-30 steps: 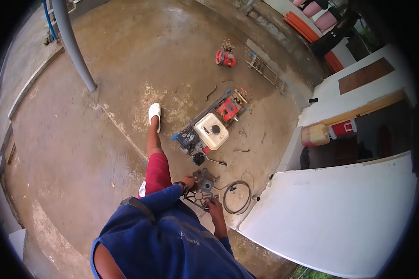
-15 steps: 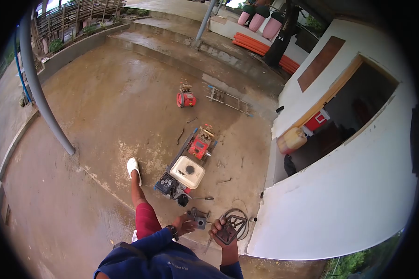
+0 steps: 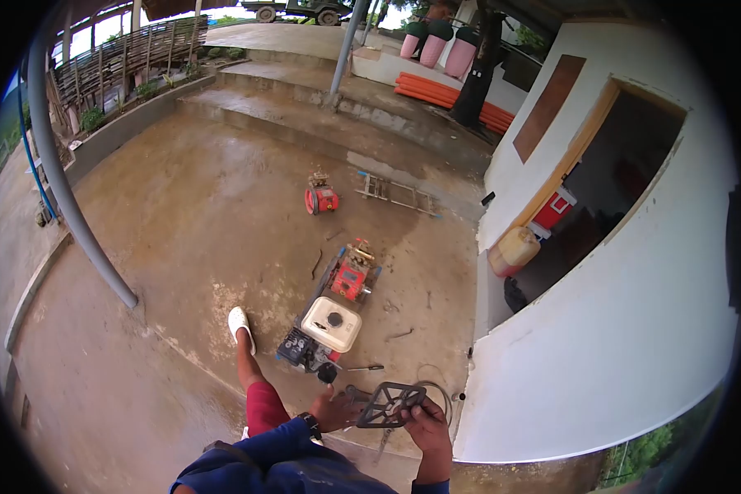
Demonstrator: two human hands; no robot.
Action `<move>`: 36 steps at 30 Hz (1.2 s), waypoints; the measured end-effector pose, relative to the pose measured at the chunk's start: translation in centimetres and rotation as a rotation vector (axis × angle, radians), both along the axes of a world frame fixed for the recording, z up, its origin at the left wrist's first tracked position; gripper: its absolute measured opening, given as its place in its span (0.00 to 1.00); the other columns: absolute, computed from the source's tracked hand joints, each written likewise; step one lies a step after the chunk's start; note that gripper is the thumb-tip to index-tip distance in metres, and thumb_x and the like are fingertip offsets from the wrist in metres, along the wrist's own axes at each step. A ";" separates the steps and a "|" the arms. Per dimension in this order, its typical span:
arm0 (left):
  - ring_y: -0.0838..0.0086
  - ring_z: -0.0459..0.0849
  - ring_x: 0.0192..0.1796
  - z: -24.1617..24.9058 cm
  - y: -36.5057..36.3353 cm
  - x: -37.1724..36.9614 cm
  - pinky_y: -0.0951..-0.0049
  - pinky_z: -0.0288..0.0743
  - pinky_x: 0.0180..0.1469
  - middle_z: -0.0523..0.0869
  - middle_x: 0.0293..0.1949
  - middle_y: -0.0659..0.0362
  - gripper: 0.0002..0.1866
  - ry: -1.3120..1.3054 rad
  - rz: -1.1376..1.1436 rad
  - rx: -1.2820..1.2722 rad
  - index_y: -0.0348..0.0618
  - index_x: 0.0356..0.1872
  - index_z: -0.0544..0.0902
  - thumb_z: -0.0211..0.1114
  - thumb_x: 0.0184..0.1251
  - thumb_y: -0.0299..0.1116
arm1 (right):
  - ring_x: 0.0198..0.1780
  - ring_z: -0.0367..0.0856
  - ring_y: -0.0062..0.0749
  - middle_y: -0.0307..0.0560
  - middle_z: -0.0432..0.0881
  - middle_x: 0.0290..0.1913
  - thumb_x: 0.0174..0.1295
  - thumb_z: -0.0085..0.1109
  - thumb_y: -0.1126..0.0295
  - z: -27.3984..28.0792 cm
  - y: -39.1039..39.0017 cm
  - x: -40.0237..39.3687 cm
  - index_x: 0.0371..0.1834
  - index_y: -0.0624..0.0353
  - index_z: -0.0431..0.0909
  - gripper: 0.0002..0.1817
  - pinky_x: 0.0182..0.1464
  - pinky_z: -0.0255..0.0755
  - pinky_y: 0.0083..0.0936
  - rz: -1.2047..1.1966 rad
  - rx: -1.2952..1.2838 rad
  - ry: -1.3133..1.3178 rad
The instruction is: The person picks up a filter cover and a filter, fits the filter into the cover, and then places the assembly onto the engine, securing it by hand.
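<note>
My right hand (image 3: 428,426) is closed on the right side of a dark square metal frame with spokes (image 3: 377,406), held up tilted in front of me. Just left of that frame, my left hand (image 3: 331,410) reaches forward with fingers apart, holding nothing I can see. A dark metal part (image 3: 356,393) lies beyond its fingertips, mostly hidden behind the frame. Past my hands stands an engine with a cream fuel tank (image 3: 331,323), joined in line with a red pump (image 3: 351,280) on one base.
A wrench (image 3: 399,335) and other small tools lie right of the engine. Farther off are a second red pump (image 3: 321,198) and a metal rack (image 3: 399,195). A grey post (image 3: 82,198) rises at left; a white wall (image 3: 609,329) with a doorway bounds the right. A cable (image 3: 449,399) loops beside my right hand.
The square frame has moved left and tilted to face me more, now covering the grey metal part near my left hand. My left hand has shifted slightly. The view has tipped upward.
</note>
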State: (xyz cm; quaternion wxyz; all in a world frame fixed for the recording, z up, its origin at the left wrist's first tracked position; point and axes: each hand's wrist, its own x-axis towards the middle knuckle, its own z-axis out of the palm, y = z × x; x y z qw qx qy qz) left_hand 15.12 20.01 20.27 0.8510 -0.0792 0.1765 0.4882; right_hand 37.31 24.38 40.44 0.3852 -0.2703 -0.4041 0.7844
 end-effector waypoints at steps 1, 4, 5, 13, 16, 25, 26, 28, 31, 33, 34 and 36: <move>0.47 0.63 0.76 0.1 0.1 0.1 0.44 0.47 0.79 0.65 0.76 0.45 0.47 -0.012 -0.008 -0.031 0.54 0.80 0.57 0.35 0.71 0.77 | 0.45 0.81 0.32 0.42 0.83 0.42 0.73 0.58 0.69 -0.7 0.1 -0.3 0.52 0.63 0.81 0.11 0.55 0.74 0.35 -0.001 0.001 0.007; 0.47 0.63 0.76 2.1 0.8 0.6 0.42 0.50 0.78 0.67 0.75 0.45 0.47 -0.008 0.017 0.022 0.52 0.77 0.63 0.36 0.71 0.77 | 0.49 0.83 0.36 0.47 0.83 0.47 0.73 0.59 0.68 -10.8 0.0 -0.8 0.57 0.63 0.79 0.14 0.55 0.77 0.39 0.239 -0.436 0.582; 0.46 0.64 0.77 2.7 0.7 0.8 0.40 0.54 0.76 0.70 0.74 0.45 0.47 0.000 0.042 0.107 0.50 0.76 0.66 0.38 0.70 0.77 | 0.49 0.83 0.36 0.47 0.83 0.47 0.73 0.59 0.68 -14.4 -1.6 -0.2 0.57 0.63 0.79 0.14 0.55 0.77 0.39 0.231 -0.438 0.587; 0.50 0.68 0.73 -0.4 0.5 0.3 0.45 0.56 0.75 0.70 0.74 0.47 0.50 0.048 0.000 -0.012 0.52 0.79 0.63 0.35 0.68 0.80 | 0.52 0.85 0.37 0.52 0.84 0.50 0.73 0.59 0.70 -10.6 0.8 0.8 0.57 0.71 0.77 0.16 0.58 0.80 0.37 0.066 -0.190 -0.604; 0.52 0.70 0.71 0.3 0.8 -0.2 0.48 0.58 0.75 0.72 0.72 0.46 0.52 0.059 -0.008 -0.008 0.49 0.78 0.63 0.34 0.67 0.81 | 0.50 0.83 0.38 0.51 0.84 0.47 0.73 0.59 0.69 -8.0 1.8 1.4 0.51 0.67 0.80 0.12 0.59 0.79 0.40 0.029 -0.150 -0.128; 0.48 0.78 0.66 -0.3 2.5 -0.8 0.51 0.69 0.69 0.79 0.65 0.43 0.44 0.363 -0.144 0.054 0.43 0.70 0.73 0.46 0.72 0.73 | 0.50 0.85 0.34 0.47 0.86 0.48 0.70 0.65 0.66 -20.3 -1.6 0.9 0.55 0.66 0.80 0.17 0.51 0.83 0.35 0.024 -0.379 -0.617; 0.52 0.84 0.59 -1.5 2.4 -0.6 0.55 0.76 0.63 0.86 0.58 0.44 0.41 0.736 -0.209 0.094 0.39 0.64 0.80 0.50 0.73 0.70 | 0.48 0.86 0.33 0.46 0.86 0.47 0.69 0.66 0.65 -20.7 -1.9 0.9 0.55 0.66 0.81 0.18 0.49 0.84 0.33 0.010 -0.389 -0.609; 0.56 0.87 0.54 -7.2 2.1 -0.4 0.58 0.78 0.58 0.88 0.51 0.46 0.38 1.012 -0.198 0.117 0.36 0.57 0.83 0.53 0.74 0.67 | 0.47 0.85 0.33 0.46 0.86 0.47 0.70 0.65 0.64 -21.0 -2.4 0.7 0.55 0.66 0.81 0.18 0.49 0.84 0.32 0.033 -0.354 -0.624; 0.61 0.89 0.46 -6.8 1.1 0.3 0.62 0.80 0.51 0.91 0.41 0.47 0.36 1.360 -0.159 0.138 0.32 0.48 0.87 0.57 0.73 0.64 | 0.45 0.85 0.30 0.46 0.86 0.44 0.72 0.63 0.60 -18.3 -3.0 -0.6 0.53 0.67 0.81 0.19 0.49 0.81 0.28 0.018 -0.311 -0.634; 0.62 0.89 0.43 -5.2 0.9 0.7 0.62 0.80 0.49 0.91 0.37 0.46 0.37 1.436 -0.124 0.127 0.30 0.46 0.87 0.58 0.72 0.64 | 0.44 0.84 0.28 0.45 0.86 0.41 0.73 0.61 0.57 -18.4 -3.1 -1.3 0.51 0.67 0.82 0.20 0.48 0.78 0.25 -0.013 -0.301 -0.626; 0.61 0.90 0.41 -5.1 0.9 1.0 0.61 0.80 0.47 0.90 0.35 0.46 0.37 1.477 -0.156 0.109 0.31 0.44 0.88 0.59 0.71 0.65 | 0.42 0.83 0.27 0.44 0.85 0.40 0.74 0.60 0.54 -19.2 -3.0 -1.5 0.50 0.67 0.82 0.22 0.46 0.77 0.25 -0.035 -0.274 -0.642; 0.62 0.89 0.33 -4.0 0.8 1.5 0.60 0.81 0.43 0.90 0.29 0.46 0.39 1.517 -0.150 0.077 0.31 0.37 0.89 0.61 0.68 0.68 | 0.39 0.82 0.26 0.43 0.84 0.39 0.74 0.59 0.52 -19.3 -3.1 -1.9 0.49 0.67 0.83 0.24 0.44 0.76 0.25 -0.056 -0.245 -0.658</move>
